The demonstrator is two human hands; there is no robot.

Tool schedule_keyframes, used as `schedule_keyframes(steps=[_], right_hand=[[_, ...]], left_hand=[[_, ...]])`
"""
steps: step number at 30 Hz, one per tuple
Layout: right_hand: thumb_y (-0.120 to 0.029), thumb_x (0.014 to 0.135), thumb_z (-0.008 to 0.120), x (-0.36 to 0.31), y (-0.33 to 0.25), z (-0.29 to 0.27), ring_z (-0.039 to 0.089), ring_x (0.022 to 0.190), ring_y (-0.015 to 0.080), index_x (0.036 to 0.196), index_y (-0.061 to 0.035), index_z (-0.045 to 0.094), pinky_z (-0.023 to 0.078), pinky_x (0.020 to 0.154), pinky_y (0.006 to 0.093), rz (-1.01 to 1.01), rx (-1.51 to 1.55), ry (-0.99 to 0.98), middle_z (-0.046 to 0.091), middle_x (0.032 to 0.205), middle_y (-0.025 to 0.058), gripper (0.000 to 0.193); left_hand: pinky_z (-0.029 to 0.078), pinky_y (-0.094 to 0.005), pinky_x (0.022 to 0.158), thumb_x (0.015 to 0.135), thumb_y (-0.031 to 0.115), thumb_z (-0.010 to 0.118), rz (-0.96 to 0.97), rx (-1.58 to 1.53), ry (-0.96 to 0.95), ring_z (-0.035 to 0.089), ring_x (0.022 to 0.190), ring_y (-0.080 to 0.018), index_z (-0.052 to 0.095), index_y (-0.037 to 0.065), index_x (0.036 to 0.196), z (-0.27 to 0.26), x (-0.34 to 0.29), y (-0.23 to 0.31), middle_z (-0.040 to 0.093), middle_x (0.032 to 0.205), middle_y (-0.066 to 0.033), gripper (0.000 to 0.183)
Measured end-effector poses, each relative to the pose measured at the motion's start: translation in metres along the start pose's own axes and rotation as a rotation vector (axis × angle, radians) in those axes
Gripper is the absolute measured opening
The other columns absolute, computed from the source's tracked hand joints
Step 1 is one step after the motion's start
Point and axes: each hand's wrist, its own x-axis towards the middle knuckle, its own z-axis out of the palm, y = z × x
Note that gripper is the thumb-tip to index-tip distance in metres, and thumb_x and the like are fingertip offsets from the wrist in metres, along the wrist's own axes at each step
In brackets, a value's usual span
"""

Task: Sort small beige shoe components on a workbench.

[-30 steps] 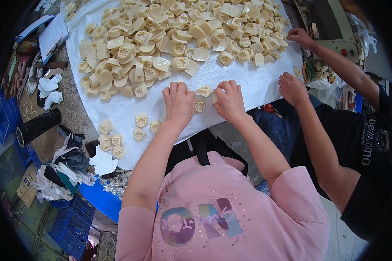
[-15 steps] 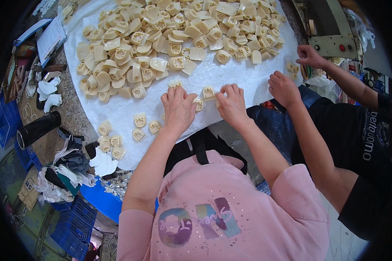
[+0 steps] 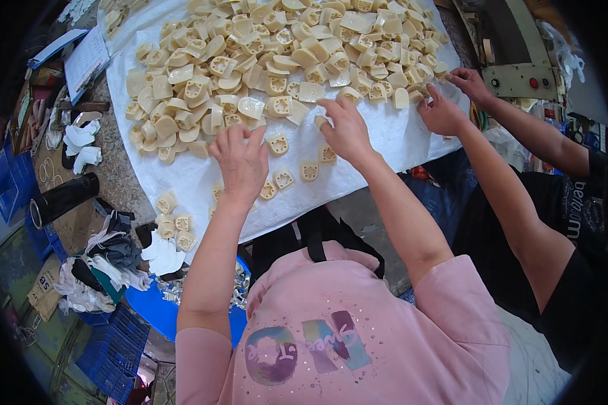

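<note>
Cream plastic pieces [image 3: 277,106], flat with one rounded end and a hollow ribbed side, lie heaped on a white cloth [image 3: 398,138]. My left hand [image 3: 240,162] is at the near edge of the heap, fingers bent down and closed; what they hold is hidden. To its right, my right hand [image 3: 348,135] reaches to the heap's near edge, with a cream plastic piece [image 3: 319,121] by its thumb, apparently gripped. Between and below my hands, several loose pieces [image 3: 309,171] rest hollow side up, one of them [image 3: 277,144] near my left thumb.
A co-worker's hands [image 3: 442,111] work at the heap's right end. More pieces [image 3: 166,225] sit at the cloth's near left corner. Left of it are a black cylinder [image 3: 64,200], gloves and rags [image 3: 108,253], and blue crates [image 3: 115,354]. A blue basin [image 3: 148,304] holds metal parts.
Both my hands have moved forward to the heap, the left also leftward. Loose pieces now show where my hands were. The co-worker's hands have come to the heap's edge.
</note>
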Motion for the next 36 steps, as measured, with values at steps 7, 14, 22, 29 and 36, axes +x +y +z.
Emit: schedule_keyframes(steps=[7, 14, 22, 29, 36], right_hand=[[-0.013, 0.075, 0.063, 0.028, -0.023, 0.009, 0.055, 0.099, 0.0323, 0.094, -0.003, 0.066, 0.047, 0.083, 0.0417, 0.052, -0.323, -0.162, 0.06, 0.094, 0.0161, 0.022], [-0.016, 0.072, 0.065, 0.016, 0.006, 0.058, 0.055, 0.099, 0.0346, 0.09, -0.002, 0.065, 0.045, 0.083, 0.0424, 0.352, 0.293, 0.004, 0.061, 0.097, 0.0188, 0.023], [-0.015, 0.07, 0.066, 0.016, -0.008, 0.041, 0.053, 0.094, 0.0294, 0.087, -0.0054, 0.063, 0.038, 0.089, 0.0433, 0.204, 0.391, -0.008, 0.063, 0.091, 0.0095, 0.02], [-0.01, 0.067, 0.066, -0.009, -0.002, -0.001, 0.053, 0.094, 0.0228, 0.088, -0.0099, 0.06, 0.031, 0.088, 0.045, -0.369, -0.142, 0.067, 0.06, 0.083, 0.0038, 0.021], [-0.004, 0.065, 0.062, -0.044, 0.002, 0.019, 0.052, 0.098, 0.0197, 0.092, -0.011, 0.062, 0.029, 0.092, 0.0484, -0.555, -0.323, -0.074, 0.061, 0.085, 0.0001, 0.028]], left_hand=[[0.03, -0.0415, 0.084, 0.067, 0.016, 0.074, 0.09, 0.125, -0.048, 0.042, 0.099, -0.026, 0.066, 0.013, 0.093, 0.024, 0.043, 0.015, 0.048, 0.094, -0.0059, 0.028], [0.031, -0.041, 0.083, 0.066, 0.021, 0.076, 0.016, 0.252, -0.078, 0.042, 0.1, -0.0261, 0.068, 0.011, 0.083, 0.044, 0.059, 0.021, 0.05, 0.097, -0.0057, 0.021], [0.033, -0.0403, 0.082, 0.067, 0.012, 0.072, -0.064, -0.081, 0.007, 0.045, 0.096, -0.0257, 0.069, 0.011, 0.084, 0.006, 0.032, 0.008, 0.053, 0.088, -0.0048, 0.018], [0.034, -0.0399, 0.081, 0.067, 0.007, 0.072, 0.022, -0.087, -0.129, 0.046, 0.092, -0.0257, 0.066, 0.01, 0.087, -0.017, -0.027, 0.005, 0.05, 0.086, -0.0049, 0.021], [0.035, -0.0394, 0.08, 0.07, 0.006, 0.066, 0.046, 0.086, -0.11, 0.047, 0.092, -0.0247, 0.067, 0.008, 0.086, -0.001, -0.046, -0.009, 0.051, 0.086, -0.005, 0.017]])
